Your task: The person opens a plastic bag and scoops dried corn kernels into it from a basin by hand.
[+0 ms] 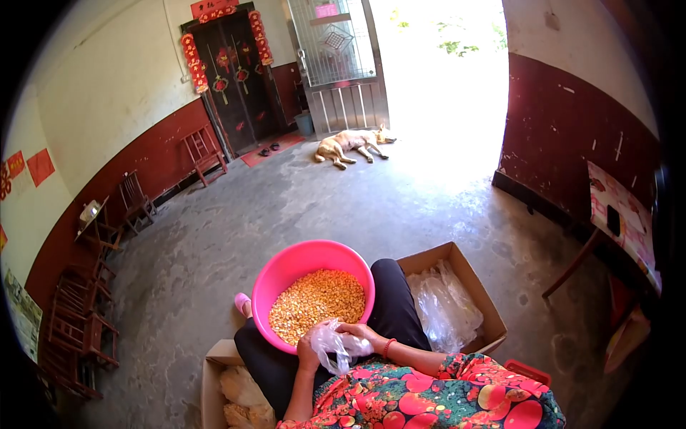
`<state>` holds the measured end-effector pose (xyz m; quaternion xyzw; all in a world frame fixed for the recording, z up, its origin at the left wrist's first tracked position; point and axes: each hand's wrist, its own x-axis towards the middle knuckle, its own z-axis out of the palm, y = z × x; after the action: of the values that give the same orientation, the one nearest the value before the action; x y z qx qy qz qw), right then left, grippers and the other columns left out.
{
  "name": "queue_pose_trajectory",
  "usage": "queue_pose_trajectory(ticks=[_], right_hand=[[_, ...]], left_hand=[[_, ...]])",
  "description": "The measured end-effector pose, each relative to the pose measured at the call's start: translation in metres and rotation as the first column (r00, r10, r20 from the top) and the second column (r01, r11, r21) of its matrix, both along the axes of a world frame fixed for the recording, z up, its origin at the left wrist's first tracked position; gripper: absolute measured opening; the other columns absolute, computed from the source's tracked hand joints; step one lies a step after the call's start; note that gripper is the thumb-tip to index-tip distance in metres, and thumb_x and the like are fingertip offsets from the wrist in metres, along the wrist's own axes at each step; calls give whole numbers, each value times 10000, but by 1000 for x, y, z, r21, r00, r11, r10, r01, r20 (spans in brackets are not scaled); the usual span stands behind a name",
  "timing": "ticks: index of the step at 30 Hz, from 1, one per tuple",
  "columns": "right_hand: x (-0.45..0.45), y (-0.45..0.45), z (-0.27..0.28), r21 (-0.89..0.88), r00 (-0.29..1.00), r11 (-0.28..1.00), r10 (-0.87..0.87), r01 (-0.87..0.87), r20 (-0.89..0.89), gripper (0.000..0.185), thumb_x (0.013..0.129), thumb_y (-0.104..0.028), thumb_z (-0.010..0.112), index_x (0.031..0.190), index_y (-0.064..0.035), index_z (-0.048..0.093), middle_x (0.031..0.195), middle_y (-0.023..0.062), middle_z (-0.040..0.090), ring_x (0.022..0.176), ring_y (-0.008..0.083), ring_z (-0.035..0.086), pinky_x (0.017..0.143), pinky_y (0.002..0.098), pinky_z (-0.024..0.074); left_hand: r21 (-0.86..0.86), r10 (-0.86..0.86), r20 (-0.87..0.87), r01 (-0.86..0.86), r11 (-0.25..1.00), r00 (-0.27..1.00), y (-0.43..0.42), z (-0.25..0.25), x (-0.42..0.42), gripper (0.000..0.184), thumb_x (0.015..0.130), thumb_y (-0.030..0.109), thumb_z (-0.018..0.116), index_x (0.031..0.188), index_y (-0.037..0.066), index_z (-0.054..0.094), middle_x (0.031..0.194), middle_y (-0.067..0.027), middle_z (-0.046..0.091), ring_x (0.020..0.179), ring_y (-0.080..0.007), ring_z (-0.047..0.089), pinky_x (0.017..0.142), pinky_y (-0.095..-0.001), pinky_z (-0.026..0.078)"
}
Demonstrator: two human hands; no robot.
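Observation:
A clear plastic bag (pixel 334 346) is bunched between my two hands, just over the near rim of a pink basin (pixel 266 282). Yellow corn kernels (pixel 318 300) lie heaped inside the basin, which sits between my legs. My left hand (pixel 309 349) grips the bag from the left with curled fingers. From the other side, my right hand (pixel 363 334), with a red band at the wrist, pinches the bag's upper part. The bag looks crumpled; whether anything is in it I cannot tell.
At my right stands a cardboard box (pixel 493 325) of clear plastic bags (pixel 446 304). Another box (pixel 212 382) at my left holds pale brown contents. A dog (pixel 350 145) lies by the open door (pixel 346 79). Wooden chairs (pixel 82 314) line the left wall; a table (pixel 625 214) stands right.

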<state>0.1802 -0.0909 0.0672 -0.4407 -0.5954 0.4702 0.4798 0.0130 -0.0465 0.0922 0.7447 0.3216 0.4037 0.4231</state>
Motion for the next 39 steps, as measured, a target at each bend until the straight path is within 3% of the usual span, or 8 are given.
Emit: queue_pose_trajectory(ticks=[10, 12, 13, 16, 20, 29, 38, 39], right_hand=[[-3, -11, 19, -159, 985, 984, -56, 82, 163, 264, 825, -154, 516, 1070, -55, 504, 901, 64, 611, 747, 110, 583, 606, 246, 481], [-2, -10, 16, -140, 987, 987, -58, 80, 153, 268, 825, -153, 516, 1075, -58, 500, 903, 60, 608, 728, 106, 580, 576, 244, 479], [-2, -10, 16, -120, 988, 990, -61, 78, 140, 272, 825, -153, 516, 1080, -60, 496, 904, 57, 605, 708, 102, 576, 546, 241, 477], [-3, -12, 21, -147, 993, 987, -53, 68, 104, 261, 829, -150, 512, 1073, -60, 499, 895, 53, 600, 694, 98, 570, 532, 238, 474], [-2, -11, 20, -138, 996, 989, -49, 60, 79, 253, 829, -147, 512, 1067, -61, 502, 889, 52, 596, 696, 92, 566, 509, 231, 469], [0, -6, 6, -16, 984, 998, -60, 64, 170, 246, 831, -120, 496, 1065, -47, 501, 909, 70, 599, 816, 130, 569, 718, 266, 459], [0, -3, 1, -19, 991, 999, -43, 46, 129, 247, 825, -87, 485, 1064, -23, 494, 928, 80, 598, 844, 136, 573, 757, 265, 449], [1, -4, 3, 4, 984, 999, -48, 48, 172, 242, 827, -87, 481, 1061, -24, 496, 923, 77, 597, 826, 129, 576, 716, 257, 463]], left_hand=[[-387, -161, 286, 267, 882, 945, 32, -49, -8, 271, 786, 81, 534, 1042, -2, 567, 1036, -115, 581, 928, -174, 563, 813, -273, 444], [-749, 20, 600, 552, 367, 800, 42, -55, -4, 279, 802, 94, 516, 1052, -23, 551, 1048, -128, 562, 929, -195, 563, 807, -288, 455], [-762, 43, 600, 554, 335, 799, 23, -8, 2, 294, 813, 89, 497, 1073, -45, 524, 1082, -138, 532, 951, -219, 552, 817, -308, 457], [-701, -99, 476, 445, 558, 874, 30, -30, -3, 308, 823, 102, 478, 1083, -60, 509, 1130, -150, 497, 1002, -235, 524, 847, -316, 442], [-749, -62, 550, 524, 405, 833, 36, -30, -9, 304, 828, 84, 452, 1090, -61, 508, 1163, -154, 475, 1052, -230, 494, 874, -309, 422], [-591, -337, 377, 505, 629, 863, 22, 6, -13, 351, 831, -3, 350, 1155, -41, 479, 1188, -134, 476, 1065, -187, 484, 896, -277, 389], [-611, -256, 438, 495, 618, 862, 19, 16, -13, 348, 856, 108, 336, 1109, -60, 505, 1196, -150, 466, 1058, -199, 486, 904, -282, 383], [-523, -280, 273, 386, 760, 920, 14, 24, -13, 372, 885, 179, 331, 1067, -85, 520, 1105, -150, 530, 970, -195, 539, 847, -285, 427]])
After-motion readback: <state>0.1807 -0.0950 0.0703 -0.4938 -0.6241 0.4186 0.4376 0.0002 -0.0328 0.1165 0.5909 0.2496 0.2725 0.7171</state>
